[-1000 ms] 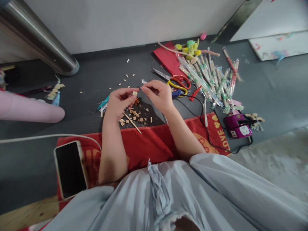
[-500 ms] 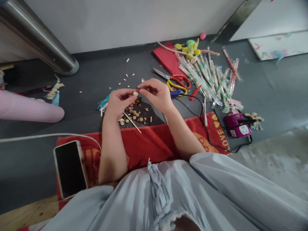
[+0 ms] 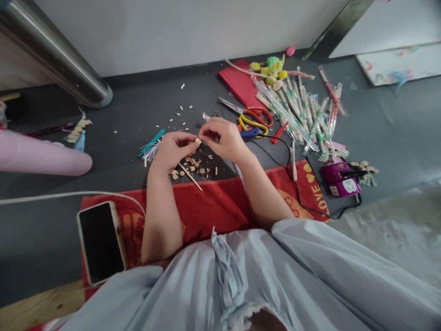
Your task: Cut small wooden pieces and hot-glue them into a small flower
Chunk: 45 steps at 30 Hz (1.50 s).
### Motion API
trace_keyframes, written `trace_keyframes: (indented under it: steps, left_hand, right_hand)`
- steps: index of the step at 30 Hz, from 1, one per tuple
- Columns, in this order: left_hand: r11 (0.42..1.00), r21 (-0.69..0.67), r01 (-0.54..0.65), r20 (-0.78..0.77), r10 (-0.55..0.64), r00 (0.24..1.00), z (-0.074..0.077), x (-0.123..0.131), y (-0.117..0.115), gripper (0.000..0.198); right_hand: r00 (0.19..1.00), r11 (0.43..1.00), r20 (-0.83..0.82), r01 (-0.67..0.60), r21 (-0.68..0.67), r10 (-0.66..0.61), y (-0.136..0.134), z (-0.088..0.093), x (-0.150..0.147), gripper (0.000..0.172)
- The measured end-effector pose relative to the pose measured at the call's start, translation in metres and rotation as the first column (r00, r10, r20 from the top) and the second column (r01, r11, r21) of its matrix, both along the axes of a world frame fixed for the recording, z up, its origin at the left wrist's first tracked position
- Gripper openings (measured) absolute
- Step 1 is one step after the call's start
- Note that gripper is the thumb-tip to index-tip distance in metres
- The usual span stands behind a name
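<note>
My left hand [image 3: 172, 149] is closed, with a small pale wood-like piece [image 3: 198, 140] pinched between thumb and forefinger. Close against it on the right, my right hand [image 3: 222, 137] has thumb and fingers pressed together at the piece; what lies between those fingertips is too small to make out. Beneath the hands are several pale crumbly bits [image 3: 193, 162] and a thin wooden stick [image 3: 190, 176] lying aslant. A teal item with white strands [image 3: 151, 144] lies left of my left hand. Scissors [image 3: 255, 117] with red and yellow handles lie beyond my right hand.
Several wrapped sticks [image 3: 299, 108] are piled at right, beside a red packet [image 3: 241, 85]. A blue-handled corded tool [image 3: 251, 133] lies near my right wrist. A purple power block [image 3: 340, 179], a phone [image 3: 101, 241] and a red towel [image 3: 213, 202] are nearer me.
My right hand's fingers have drawn in and closed at the small piece in my left hand. That piece has shifted slightly right and down.
</note>
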<state>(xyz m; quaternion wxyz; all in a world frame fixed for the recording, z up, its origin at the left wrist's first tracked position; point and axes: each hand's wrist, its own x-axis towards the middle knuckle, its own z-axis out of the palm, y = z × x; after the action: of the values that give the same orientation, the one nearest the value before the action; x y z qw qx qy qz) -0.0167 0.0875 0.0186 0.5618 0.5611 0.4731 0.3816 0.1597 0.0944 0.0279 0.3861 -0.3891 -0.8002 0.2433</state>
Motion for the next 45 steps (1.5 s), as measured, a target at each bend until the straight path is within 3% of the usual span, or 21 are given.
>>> trace_keyframes:
  steps: [6, 14, 21, 28, 32, 35, 37, 41, 45]
  left_hand:
    - [0.999, -0.012, 0.033, 0.0, -0.033, 0.999, 0.002, 0.0, 0.0, 0.029]
    - [0.998, 0.002, 0.061, 0.013, -0.061, 0.998, 0.003, 0.0, -0.001, 0.028]
    - [0.999, -0.028, 0.034, 0.041, -0.032, 0.999, 0.0, 0.0, 0.0, 0.02]
    - [0.987, -0.005, -0.161, 0.047, 0.161, 0.986, -0.008, -0.001, 0.008, 0.021]
    - [0.966, -0.012, -0.257, 0.056, 0.257, 0.965, -0.012, -0.004, 0.013, 0.024]
    - [0.951, -0.044, -0.307, 0.069, 0.309, 0.948, -0.012, -0.003, 0.014, 0.023]
    - [0.946, -0.056, -0.32, 0.071, 0.323, 0.944, -0.011, -0.002, 0.014, 0.023]
    - [0.95, -0.074, -0.304, 0.074, 0.309, 0.948, -0.009, -0.001, 0.012, 0.023]
    - [0.963, -0.048, -0.265, 0.06, 0.267, 0.962, -0.011, -0.003, 0.012, 0.024]
  right_hand:
    - [0.995, 0.998, 0.098, 0.014, 0.053, -0.019, 0.0, -0.004, -0.001, 0.016]
    - [0.956, 0.955, 0.011, 0.294, 0.028, -0.295, 0.008, -0.017, 0.008, 0.008]
    - [0.929, 0.929, -0.039, 0.365, -0.059, -0.367, 0.01, -0.02, 0.011, 0.012]
    - [0.936, 0.927, -0.026, 0.342, -0.152, -0.35, 0.006, -0.01, 0.01, 0.013]
    - [0.958, 0.943, 0.07, 0.287, -0.167, -0.279, 0.005, -0.004, 0.007, 0.03]
    - [0.96, 0.954, 0.123, 0.268, -0.131, -0.253, 0.004, -0.004, 0.005, 0.019]
    - [0.963, 0.959, 0.118, 0.255, -0.123, -0.241, 0.004, -0.004, 0.005, 0.007]
    - [0.954, 0.952, 0.12, 0.287, -0.107, -0.274, 0.004, -0.005, 0.005, 0.018]
    - [0.965, 0.961, 0.077, 0.259, -0.096, -0.252, 0.005, -0.005, 0.006, 0.009]
